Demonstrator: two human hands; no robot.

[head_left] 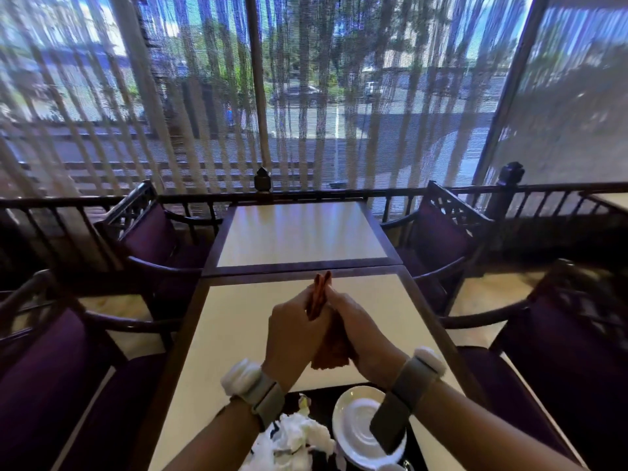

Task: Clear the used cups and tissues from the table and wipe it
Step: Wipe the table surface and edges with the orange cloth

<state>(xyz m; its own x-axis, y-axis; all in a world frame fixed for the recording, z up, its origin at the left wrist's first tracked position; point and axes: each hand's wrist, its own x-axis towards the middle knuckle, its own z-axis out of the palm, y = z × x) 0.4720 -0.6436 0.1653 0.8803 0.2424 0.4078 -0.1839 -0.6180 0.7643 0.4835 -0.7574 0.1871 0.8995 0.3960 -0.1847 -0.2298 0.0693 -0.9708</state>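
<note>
Tray (319, 399): sitting at the near edge of your table (238, 334), carrying a white saucer (353, 426) and crumpled tissues (299, 433).
Grip: your left hand (292, 338) and right hand (360, 328) are pinching an orange cloth (319, 297) between them above the tabletop.
Room: purple chairs (68, 368) are flanking it.

table (238, 321): smooth cream top, faintly glossy, dark wood edge | cloth (331, 345): orange fabric, matt | saucer (353, 423): glossy white ceramic | tissues (299, 433): crumpled white paper
</note>
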